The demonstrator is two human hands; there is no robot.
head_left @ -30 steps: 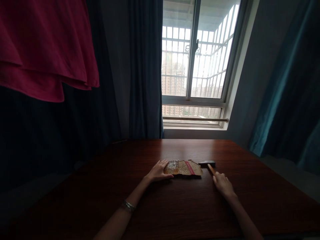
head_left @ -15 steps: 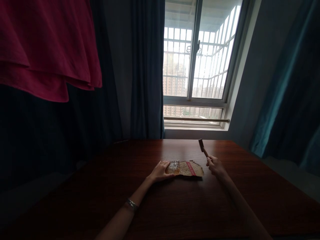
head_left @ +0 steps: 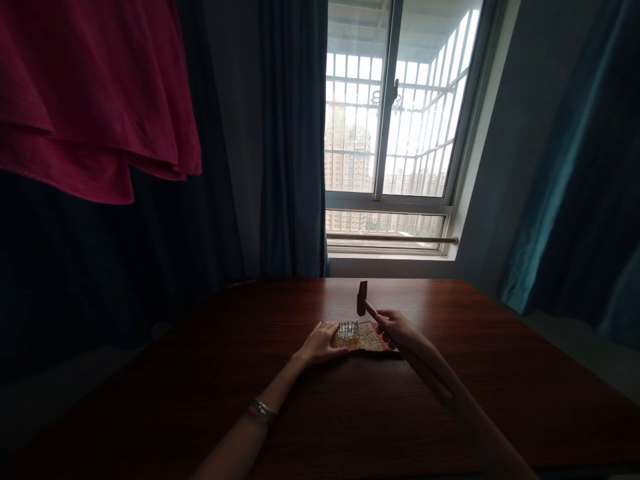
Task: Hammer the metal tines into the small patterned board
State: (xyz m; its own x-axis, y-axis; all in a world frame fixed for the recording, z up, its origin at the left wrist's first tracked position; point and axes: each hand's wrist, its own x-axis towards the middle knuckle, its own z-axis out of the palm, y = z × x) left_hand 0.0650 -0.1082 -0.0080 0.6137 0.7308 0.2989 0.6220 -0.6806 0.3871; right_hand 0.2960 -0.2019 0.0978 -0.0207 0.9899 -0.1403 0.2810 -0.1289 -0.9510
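Note:
My left hand (head_left: 320,343) grips the left end of a light-coloured board (head_left: 369,339), thumb along its front edge and fingers at the back. Upright nails (head_left: 349,327) stand in a row near the board's back left, and small dark dots cover its face. In my right hand (head_left: 400,329) is a hammer, its handle closed in the fingers. The dark hammer head (head_left: 362,298) hangs above and behind the board, apart from the nails. My right hand hides the board's right end and part of its pink-red band.
The board lies on a dark red-brown wooden table (head_left: 280,310). Behind the table is a barred window (head_left: 385,133) with blue curtains (head_left: 294,147). A magenta cloth (head_left: 100,100) hangs at the upper left.
My right hand has moved left with the hammer, from beyond the board's right end to over it. My left hand and the board have stayed in place.

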